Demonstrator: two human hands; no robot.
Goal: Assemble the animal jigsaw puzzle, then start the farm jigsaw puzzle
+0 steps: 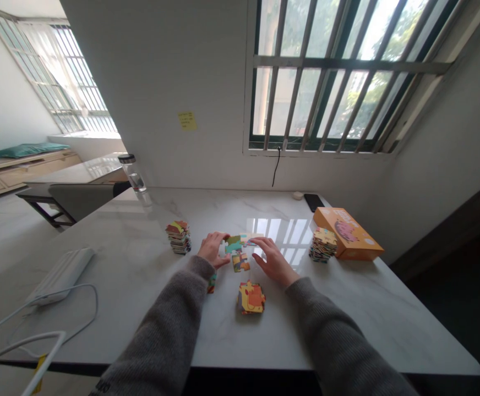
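Several jigsaw pieces (234, 246) lie flat on the white table between my hands, some joined into a small colourful patch. One piece with orange and yellow (240, 263) sits at the near side of that patch. My left hand (214, 250) is open at the patch's left edge, thumb and fingers apart. From the right, my right hand (275, 263) reaches in open, its fingertips on or just over the upper right pieces. Closer to me is a low pile of puzzle pieces (251, 298). Another piece (212, 283) is partly hidden by my left wrist.
Tall stacks of puzzle pieces stand at left (178, 238) and right (323, 245). Beside the right stack are an orange box (349, 234) and a black phone (313, 202). A clear bottle (133, 173) stands at the far left corner. A white power strip (62, 276) with cables lies left.
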